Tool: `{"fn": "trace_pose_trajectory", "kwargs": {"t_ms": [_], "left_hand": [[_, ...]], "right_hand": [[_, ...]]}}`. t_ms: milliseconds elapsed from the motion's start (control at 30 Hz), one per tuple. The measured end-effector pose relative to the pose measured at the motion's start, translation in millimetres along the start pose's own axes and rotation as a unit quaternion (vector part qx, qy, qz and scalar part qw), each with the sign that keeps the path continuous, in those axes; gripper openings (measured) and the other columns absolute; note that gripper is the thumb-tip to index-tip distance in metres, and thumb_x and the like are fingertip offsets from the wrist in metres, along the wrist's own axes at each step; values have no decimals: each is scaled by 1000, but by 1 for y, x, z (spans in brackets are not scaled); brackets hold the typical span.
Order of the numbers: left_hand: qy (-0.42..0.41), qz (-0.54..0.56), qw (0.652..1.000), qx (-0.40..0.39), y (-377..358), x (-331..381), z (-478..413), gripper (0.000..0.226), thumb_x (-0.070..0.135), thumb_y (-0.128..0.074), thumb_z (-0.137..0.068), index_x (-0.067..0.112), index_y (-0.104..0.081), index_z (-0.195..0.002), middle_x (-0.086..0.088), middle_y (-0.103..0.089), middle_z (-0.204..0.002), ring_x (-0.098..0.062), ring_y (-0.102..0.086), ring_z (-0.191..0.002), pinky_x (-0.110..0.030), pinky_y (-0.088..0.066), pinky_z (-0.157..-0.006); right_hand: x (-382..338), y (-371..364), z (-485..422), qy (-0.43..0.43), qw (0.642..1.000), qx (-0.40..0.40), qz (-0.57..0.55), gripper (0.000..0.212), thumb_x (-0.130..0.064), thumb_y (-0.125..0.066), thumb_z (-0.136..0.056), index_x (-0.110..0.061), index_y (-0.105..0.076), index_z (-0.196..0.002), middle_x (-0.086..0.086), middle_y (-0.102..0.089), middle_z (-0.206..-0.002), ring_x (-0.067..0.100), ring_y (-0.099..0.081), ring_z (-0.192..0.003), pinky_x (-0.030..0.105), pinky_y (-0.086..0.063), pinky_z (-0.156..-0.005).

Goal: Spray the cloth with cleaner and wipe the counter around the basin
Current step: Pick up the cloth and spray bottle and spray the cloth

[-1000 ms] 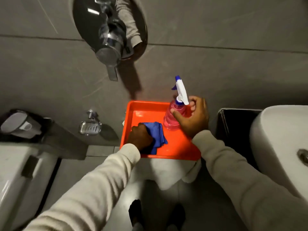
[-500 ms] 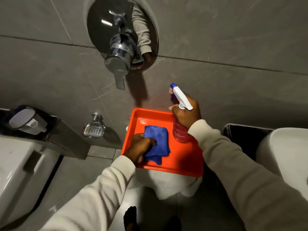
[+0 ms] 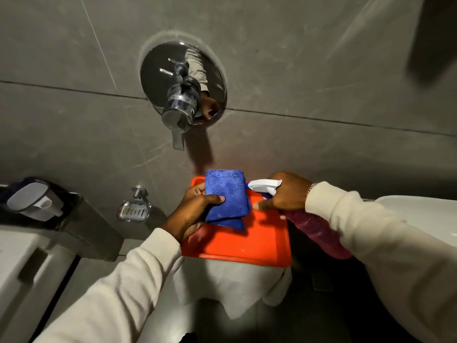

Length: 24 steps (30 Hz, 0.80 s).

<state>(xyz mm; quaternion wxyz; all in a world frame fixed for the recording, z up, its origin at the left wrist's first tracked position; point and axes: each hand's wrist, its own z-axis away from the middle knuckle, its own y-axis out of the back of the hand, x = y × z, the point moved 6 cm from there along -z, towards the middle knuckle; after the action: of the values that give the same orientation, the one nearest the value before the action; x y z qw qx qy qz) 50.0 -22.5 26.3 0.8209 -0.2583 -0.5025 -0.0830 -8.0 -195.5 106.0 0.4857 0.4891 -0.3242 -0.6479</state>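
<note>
My left hand holds a folded blue cloth upright above the orange tray. My right hand grips the neck of a spray bottle with pink liquid, tilted on its side. Its white nozzle points left at the cloth, almost touching it. Both are lifted off the tray. The white basin shows at the right edge, partly hidden by my right sleeve.
The tray rests on a white-draped stand. A chrome mixer valve juts from the grey tiled wall above. A chrome soap dish hangs at left, beside a toilet cistern and a grey ledge with a dispenser.
Both hands rose off the tray: the left lifted the blue cloth upright, the right picked the bottle up, tipped it sideways and aimed the nozzle at the cloth. The camera tilted up.
</note>
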Motion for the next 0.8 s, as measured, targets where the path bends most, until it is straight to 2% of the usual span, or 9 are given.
{"fn": "trace_pose_trajectory", "kwargs": {"t_ms": [100, 200, 300, 400, 467, 567, 633, 733, 800], "left_hand": [[-5, -18, 1000, -11, -5, 2, 2, 40, -17, -51, -75, -6, -60, -113, -18, -67, -98, -32, -63, -86, -39, -51, -83], [-16, -33, 999, -19, -8, 1, 4, 36, -18, -51, -74, 5, -67, -97, -8, -73, -84, -25, -66, -77, -33, -55, -73], [-23, -37, 999, -26, -10, 3, 9, 37, -18, -52, -74, 9, -68, -93, -8, -72, -85, -23, -68, -75, -34, -54, -74], [-27, -40, 998, -30, -10, 7, 13, 38, -19, -51, -75, 8, -67, -96, -7, -73, -85, -20, -69, -73, -29, -57, -68], [-27, -44, 998, -33, -10, 9, 16, 38, -20, -50, -75, 6, -65, -100, -8, -71, -86, -18, -68, -71, -26, -56, -66], [-29, -50, 998, -37, -9, 13, 21, 40, -20, -50, -76, 3, -63, -105, -9, -69, -88, -15, -68, -69, -23, -55, -63], [-32, -53, 997, -39, -8, 15, 23, 41, -20, -50, -75, 1, -62, -108, -10, -68, -88, -16, -67, -69, -23, -55, -63], [-35, -56, 997, -44, -8, 20, 26, 44, -17, -54, -71, -3, -59, -112, -11, -66, -89, -18, -64, -72, -24, -54, -65], [-34, -61, 997, -43, -8, 22, 28, 42, -18, -53, -73, -3, -59, -112, -11, -65, -89, -19, -63, -73, -23, -53, -65]], "right_hand": [[-3, 1, 4, -10, 1000, 13, -15, 62, -47, -76, -76, -33, -55, -133, 8, -67, -101, 25, -61, -94, 28, -48, -86], [-9, -3, 6, -25, 999, 23, -28, 58, -46, -77, -74, -37, -58, -129, 2, -55, -90, 17, -52, -83, 23, -41, -78], [-12, -4, 12, -32, 999, 27, -11, 52, -42, -78, -73, -31, -64, -121, 6, -60, -87, 23, -57, -83, 28, -48, -76], [-15, -5, 16, -48, 998, 43, -19, 26, -36, -81, -70, -16, -67, -80, -3, -51, -62, 22, -52, -64, 26, -42, -61], [-15, -5, 18, -64, 996, 52, -30, 32, -32, -81, -68, -16, -55, -61, -4, -45, -55, 20, -48, -57, 24, -39, -58], [-21, -4, 22, -49, 997, 52, -38, 35, -32, -82, -68, -18, -51, -60, 0, -53, -59, 20, -52, -59, 25, -41, -59], [-26, -3, 24, -42, 997, 51, -37, 25, -31, -81, -70, -19, -60, -67, -1, -54, -63, 18, -52, -64, 23, -38, -62], [-30, -2, 24, -29, 996, 62, -53, 16, -26, -81, -71, -29, -68, -63, -2, -50, -55, 14, -45, -54, 23, -37, -60], [-28, -1, 23, -37, 995, 66, -57, 16, -29, -81, -69, -19, -70, -71, 4, -57, -62, 19, -53, -56, 30, -48, -63]]}}
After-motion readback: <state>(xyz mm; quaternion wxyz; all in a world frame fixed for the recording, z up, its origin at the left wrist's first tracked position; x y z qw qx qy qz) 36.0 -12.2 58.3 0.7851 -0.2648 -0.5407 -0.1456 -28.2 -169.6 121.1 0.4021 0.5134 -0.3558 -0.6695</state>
